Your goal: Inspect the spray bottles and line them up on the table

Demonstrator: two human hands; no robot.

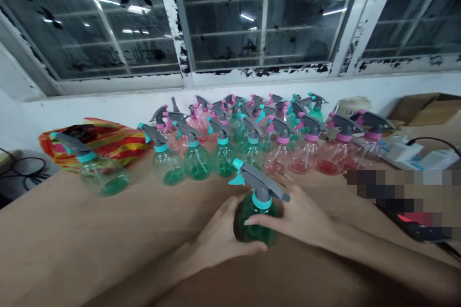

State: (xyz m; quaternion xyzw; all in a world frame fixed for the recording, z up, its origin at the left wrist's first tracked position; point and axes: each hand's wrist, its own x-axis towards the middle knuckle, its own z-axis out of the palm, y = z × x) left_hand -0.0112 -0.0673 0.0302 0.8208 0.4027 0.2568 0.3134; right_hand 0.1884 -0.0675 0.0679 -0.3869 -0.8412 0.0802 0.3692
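A green spray bottle (pixel 257 228) with a grey trigger head and turquoise collar stands between my two hands near the front of the table. My left hand (pixel 225 235) wraps its left side, thumb across the lower front. From the right, my right hand (pixel 298 216) grips it, with the thumb over the upper body below the collar; its other fingers are partly hidden behind the bottle. Just beyond are rows of similar bottles, among them a green one (pixel 197 163) with a turquoise collar and a clear-pink one (pixel 329 156) with a pink collar.
A single green spray bottle (pixel 103 177) stands apart at the left, before a striped red-yellow bag (pixel 122 141). Black cables (pixel 30 165) lie at far left. On the right are a dark device (pixel 414 228), white adapters (pixel 401 148) and a cardboard box (pixel 428 108). Windows rise behind the table (pixel 90 244).
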